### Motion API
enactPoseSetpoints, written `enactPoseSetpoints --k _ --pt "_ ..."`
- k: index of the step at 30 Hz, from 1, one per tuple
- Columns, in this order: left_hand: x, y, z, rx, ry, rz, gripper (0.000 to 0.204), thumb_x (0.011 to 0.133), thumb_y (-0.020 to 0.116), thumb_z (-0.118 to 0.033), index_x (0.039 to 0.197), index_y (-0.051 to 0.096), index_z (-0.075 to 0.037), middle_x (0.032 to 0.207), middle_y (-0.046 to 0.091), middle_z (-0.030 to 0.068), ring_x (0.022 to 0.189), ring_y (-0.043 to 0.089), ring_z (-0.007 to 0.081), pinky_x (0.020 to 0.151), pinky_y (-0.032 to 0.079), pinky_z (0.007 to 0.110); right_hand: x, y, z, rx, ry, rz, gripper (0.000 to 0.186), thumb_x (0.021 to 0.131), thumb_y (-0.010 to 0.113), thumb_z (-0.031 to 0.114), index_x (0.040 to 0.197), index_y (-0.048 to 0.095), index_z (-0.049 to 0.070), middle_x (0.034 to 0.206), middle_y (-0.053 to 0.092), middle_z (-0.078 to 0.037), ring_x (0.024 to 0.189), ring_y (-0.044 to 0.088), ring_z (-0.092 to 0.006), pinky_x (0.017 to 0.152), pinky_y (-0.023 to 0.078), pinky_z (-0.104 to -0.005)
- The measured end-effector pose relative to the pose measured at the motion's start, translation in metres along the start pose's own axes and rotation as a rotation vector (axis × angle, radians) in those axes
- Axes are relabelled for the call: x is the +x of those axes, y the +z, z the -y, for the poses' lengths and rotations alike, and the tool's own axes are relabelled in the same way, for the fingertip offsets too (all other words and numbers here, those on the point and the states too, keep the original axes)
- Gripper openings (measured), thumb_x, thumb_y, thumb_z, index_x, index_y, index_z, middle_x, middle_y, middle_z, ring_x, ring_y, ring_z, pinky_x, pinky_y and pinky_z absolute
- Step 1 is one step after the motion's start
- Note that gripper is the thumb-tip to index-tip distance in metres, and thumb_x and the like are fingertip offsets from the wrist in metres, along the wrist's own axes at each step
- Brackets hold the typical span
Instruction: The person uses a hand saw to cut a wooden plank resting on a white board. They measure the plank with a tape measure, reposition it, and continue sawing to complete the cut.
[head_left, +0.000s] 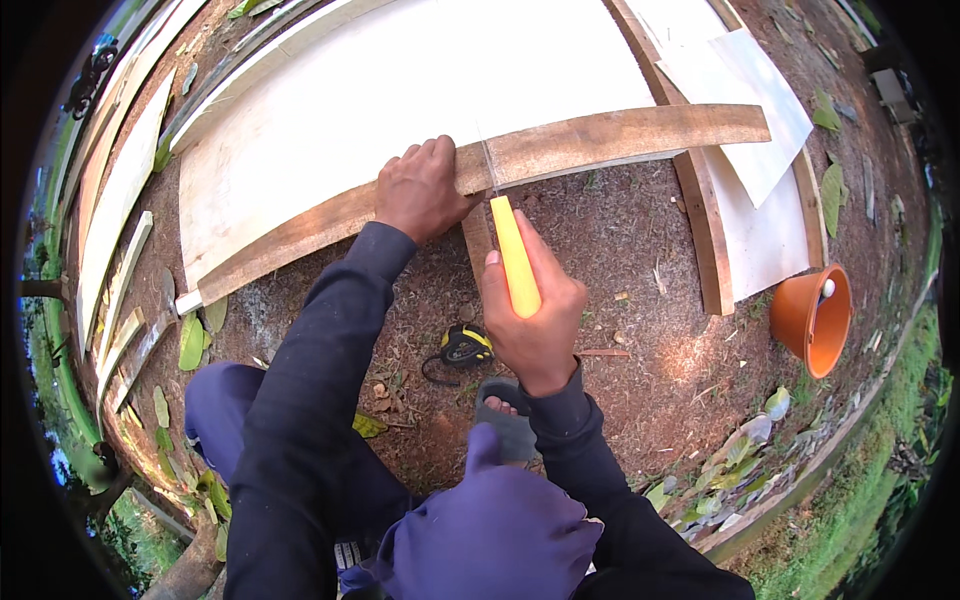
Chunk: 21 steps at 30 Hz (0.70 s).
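A long brown wooden plank [630, 132] lies across a large white panel [330, 90] laid on timber framing. My left hand [415, 188] is closed over the plank, fingers curled onto its top, just left of a thin blade standing across it. My right hand [535, 295] is wrapped round the yellow handle [512, 250] of that tool, apparently a saw, below the plank's near edge. Its blade shows only as a narrow line.
Loose white sheets [740, 100] and timber beams [705, 235] are at the right, near an orange bucket [800, 315]. A tape measure [463, 347] lies on the dirt between my arms. Wooden strips [125, 200] and leaves lie along the left; my sandalled foot [500, 430] is below.
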<state>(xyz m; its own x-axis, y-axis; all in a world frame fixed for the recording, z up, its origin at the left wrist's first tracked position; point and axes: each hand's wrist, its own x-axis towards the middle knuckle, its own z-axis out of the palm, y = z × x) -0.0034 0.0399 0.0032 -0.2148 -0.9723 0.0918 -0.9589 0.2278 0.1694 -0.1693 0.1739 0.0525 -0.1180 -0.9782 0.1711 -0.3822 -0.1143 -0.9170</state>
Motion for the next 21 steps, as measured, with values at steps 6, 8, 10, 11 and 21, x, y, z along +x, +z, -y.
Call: enactPoseSetpoints --k 6,8,10,11,21 --pt "0.001 0.003 0.005 0.056 -0.023 0.014 0.052 0.077 0.088 -0.044 0.093 0.057 -0.007 0.088 0.067 0.0098 0.086 0.068 0.0256 0.077 0.055 0.043 -0.100 -0.075 0.009 0.015 0.055 0.108 0.050 0.091 0.064 -0.001 0.141 0.059 -0.009 0.116 0.075 -0.023 0.092 0.079 -0.0263 0.081 0.062 -0.0336" --pt "-0.011 0.007 0.007 0.040 -0.027 0.011 0.054 0.076 0.088 -0.046 0.093 0.056 -0.007 0.089 0.066 0.0103 0.087 0.067 0.0276 0.077 0.053 0.044 -0.102 -0.069 0.029 0.058 0.190 0.103 0.051 0.090 0.066 0.000 0.140 0.059 -0.009 0.112 0.076 -0.023 0.090 0.079 -0.0267 0.079 0.062 -0.0355" --pt "-0.005 0.008 0.001 0.018 -0.004 -0.003 0.052 0.076 0.089 -0.044 0.096 0.058 -0.007 0.090 0.067 0.0089 0.088 0.068 0.0263 0.079 0.054 0.044 -0.043 -0.035 0.015 0.057 0.142 0.053 0.050 0.090 0.068 0.001 0.138 0.060 -0.009 0.106 0.077 -0.021 0.086 0.078 -0.0245 0.076 0.062 -0.0367" --pt "-0.006 0.009 0.002 0.014 0.003 -0.004 0.051 0.077 0.089 -0.043 0.097 0.059 -0.008 0.091 0.067 0.0082 0.089 0.069 0.0256 0.080 0.055 0.043 -0.021 -0.018 0.004 0.048 0.055 0.020 0.048 0.090 0.069 0.001 0.137 0.060 -0.009 0.103 0.077 -0.020 0.082 0.077 -0.0225 0.073 0.061 -0.0366" --pt "-0.006 0.000 0.003 -0.016 -0.026 0.014 0.056 0.075 0.088 -0.047 0.102 0.059 -0.007 0.099 0.068 0.0112 0.099 0.068 0.0289 0.085 0.054 0.046 0.008 -0.007 0.007 0.241 -0.065 0.070 0.057 0.094 0.070 0.003 0.147 0.049 -0.001 0.098 0.070 -0.009 0.089 0.067 -0.0114 0.078 0.056 -0.0271"
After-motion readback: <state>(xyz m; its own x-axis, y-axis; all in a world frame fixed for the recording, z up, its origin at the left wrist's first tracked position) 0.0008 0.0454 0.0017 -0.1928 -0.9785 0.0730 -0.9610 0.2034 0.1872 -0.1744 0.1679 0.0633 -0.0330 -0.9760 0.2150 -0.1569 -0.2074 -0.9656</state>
